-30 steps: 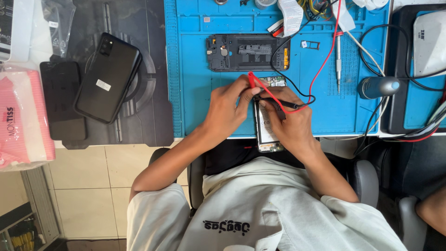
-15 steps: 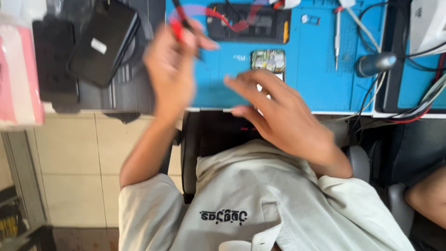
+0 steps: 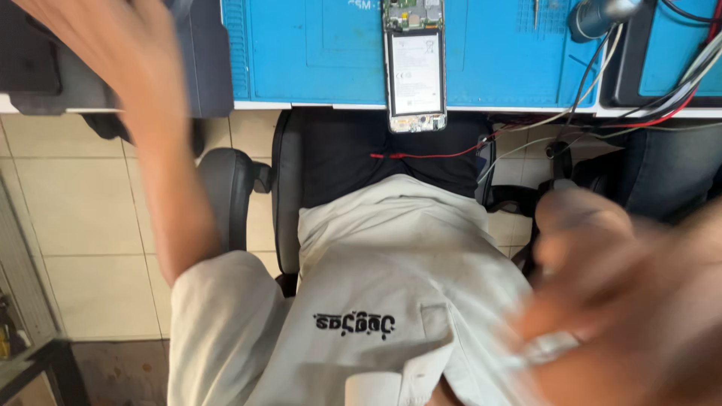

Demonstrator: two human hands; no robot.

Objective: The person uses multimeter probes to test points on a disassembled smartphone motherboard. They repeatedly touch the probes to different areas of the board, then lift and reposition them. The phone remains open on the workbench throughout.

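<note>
With both hands blurred, left hand [image 3: 105,68] raised, right hand [image 3: 632,301] low, grips unreadable, the opened phone [image 3: 414,71] overhangs the blue mat [image 3: 316,53] edge; a knock or a snagged red wire [image 3: 429,156] could drop it.

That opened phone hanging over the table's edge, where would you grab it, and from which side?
Probably by the two long side edges of the opened phone, near its lower end. That end sticks out past the blue mat toward the person, so fingers can close on it from the near side. Gripping the edges avoids the exposed parts at the top and the flat pack in the middle.
</note>
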